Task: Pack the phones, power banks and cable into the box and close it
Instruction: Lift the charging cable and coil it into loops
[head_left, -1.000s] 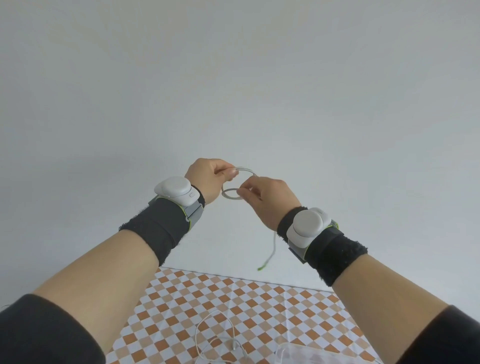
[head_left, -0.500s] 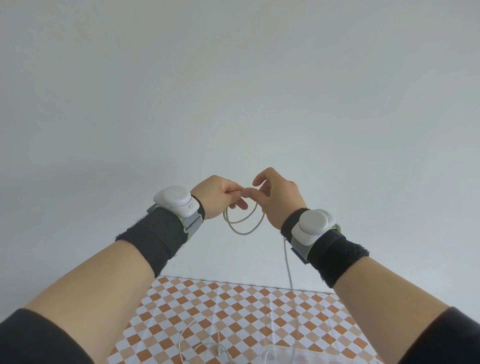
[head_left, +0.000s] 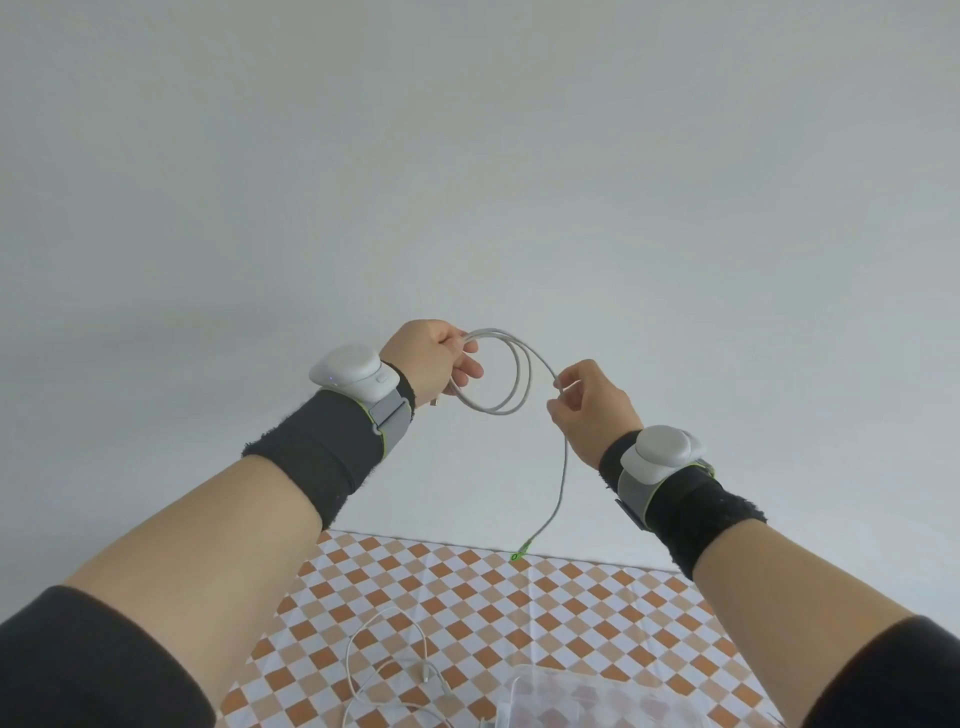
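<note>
Both hands are raised in front of a plain wall, high above the table. My left hand (head_left: 435, 358) grips a grey cable (head_left: 511, 387) wound into two loops. My right hand (head_left: 589, 408) pinches the same cable a short way to the right of the loops. From that pinch the cable's tail hangs straight down and ends in a green-tipped plug (head_left: 517, 555). A clear plastic box (head_left: 561, 699) shows at the bottom edge, partly cut off. No phones or power banks are in view.
An orange-and-white checked tablecloth (head_left: 519, 603) covers the table below. A second, thin white cable (head_left: 384, 660) lies loosely looped on it, left of the box. Both wrists wear black bands with white sensor units.
The hands have moved apart and the coil has grown from one small ring to two wider loops. The hanging tail is shorter over the table's far edge.
</note>
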